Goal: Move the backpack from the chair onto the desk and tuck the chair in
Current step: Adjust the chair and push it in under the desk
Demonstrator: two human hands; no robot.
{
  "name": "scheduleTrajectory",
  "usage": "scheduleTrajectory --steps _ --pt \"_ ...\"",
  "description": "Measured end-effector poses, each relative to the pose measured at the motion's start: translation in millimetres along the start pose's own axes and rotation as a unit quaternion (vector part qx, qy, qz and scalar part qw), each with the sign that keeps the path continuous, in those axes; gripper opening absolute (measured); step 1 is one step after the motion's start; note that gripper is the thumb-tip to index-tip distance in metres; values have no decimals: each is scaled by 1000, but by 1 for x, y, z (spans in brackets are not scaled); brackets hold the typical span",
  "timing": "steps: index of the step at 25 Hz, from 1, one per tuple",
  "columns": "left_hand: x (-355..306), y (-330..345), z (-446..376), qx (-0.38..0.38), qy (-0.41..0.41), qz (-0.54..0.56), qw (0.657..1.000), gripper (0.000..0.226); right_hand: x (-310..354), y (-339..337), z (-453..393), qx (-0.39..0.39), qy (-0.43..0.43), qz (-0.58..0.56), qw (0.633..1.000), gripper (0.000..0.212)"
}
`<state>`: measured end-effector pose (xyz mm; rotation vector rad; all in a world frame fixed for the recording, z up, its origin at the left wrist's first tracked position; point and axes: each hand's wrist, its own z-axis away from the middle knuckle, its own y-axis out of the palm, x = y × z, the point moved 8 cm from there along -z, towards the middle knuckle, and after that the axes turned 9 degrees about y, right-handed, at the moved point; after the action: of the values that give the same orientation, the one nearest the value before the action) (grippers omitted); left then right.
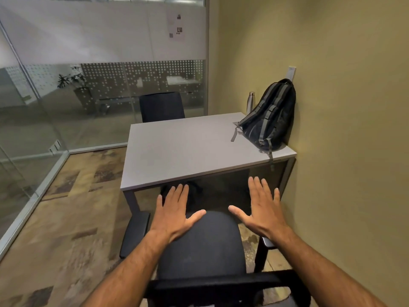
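Padded black chair (199,247) under flat spread hands; strappy backpack (269,117) on smooth desk (177,151)

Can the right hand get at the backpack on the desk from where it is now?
Probably yes, with a forward lean. The right hand is open and empty above the chair, the backpack leans on the wall at the desk's far right corner, and nothing stands between them.

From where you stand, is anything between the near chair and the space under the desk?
Nothing visible blocks it. The chair faces the open gap under the desk, between the left leg and the wall. The backpack is already on the desktop. Both hands, left hand and right hand, are open above the seat.
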<state>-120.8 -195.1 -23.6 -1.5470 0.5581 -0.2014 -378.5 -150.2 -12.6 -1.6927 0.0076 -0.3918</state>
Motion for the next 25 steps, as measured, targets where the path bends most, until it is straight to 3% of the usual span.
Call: scheduleTrajectory --steps 4,12,25 --pt "-19 5 46 23 17 31 999 111 18 0 50 20 -24 4 999 120" --pt "-50 21 136 113 26 19 993 117 33 28 148 149 -56 40 986 122" --pt "-58 19 176 146 -27 6 989 120 12 35 168 235 -42 107 965 130"
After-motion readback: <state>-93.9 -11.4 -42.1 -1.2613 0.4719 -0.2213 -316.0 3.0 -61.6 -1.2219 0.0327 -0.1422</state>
